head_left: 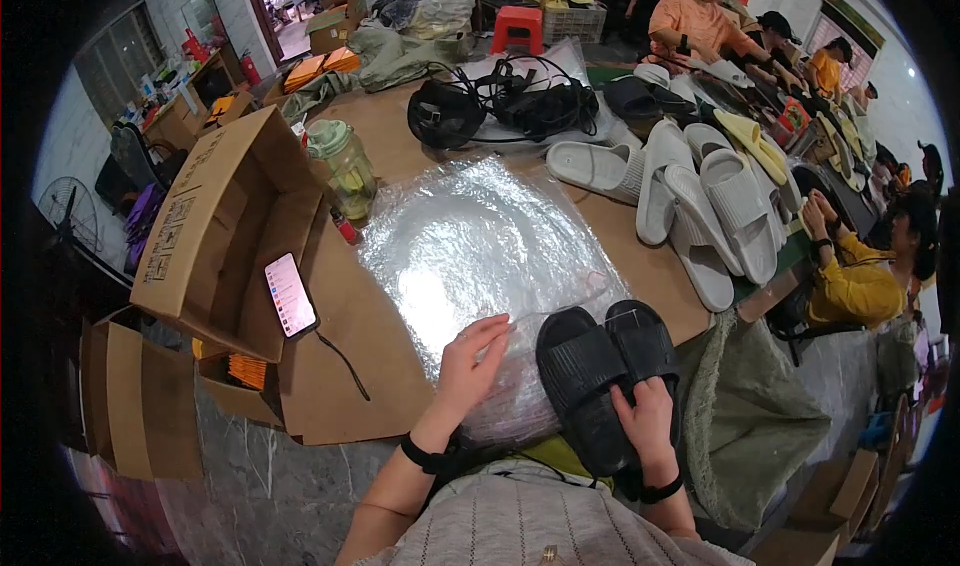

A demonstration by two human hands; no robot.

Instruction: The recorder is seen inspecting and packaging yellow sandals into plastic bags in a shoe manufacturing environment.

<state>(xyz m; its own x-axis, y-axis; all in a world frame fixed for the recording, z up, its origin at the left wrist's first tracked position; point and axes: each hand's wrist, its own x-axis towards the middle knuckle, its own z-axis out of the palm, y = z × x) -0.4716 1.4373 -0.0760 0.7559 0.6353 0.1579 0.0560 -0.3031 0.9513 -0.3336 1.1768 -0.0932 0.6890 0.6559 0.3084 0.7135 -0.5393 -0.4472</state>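
Observation:
My right hand (647, 413) grips a pair of black slide sandals (580, 366) at their near part, thumb on top. The two slides lie side by side with their toes pointing away from me. To their left, my left hand (468, 366) is at the near part of a stack of clear plastic bags (480, 236). Its fingertips meet at the edge of the top bag, which looks slightly raised toward the slides. The fine contact between fingertips and film is hard to make out.
Grey slides (735, 201) and yellow ones (750, 141) are heaped at the right. At the left stand an open carton (230, 226), a phone (290, 294) and a green-lidded bottle (343, 166). Black cabled gear (500, 106) lies at the back. A person in yellow (860, 281) works at the right.

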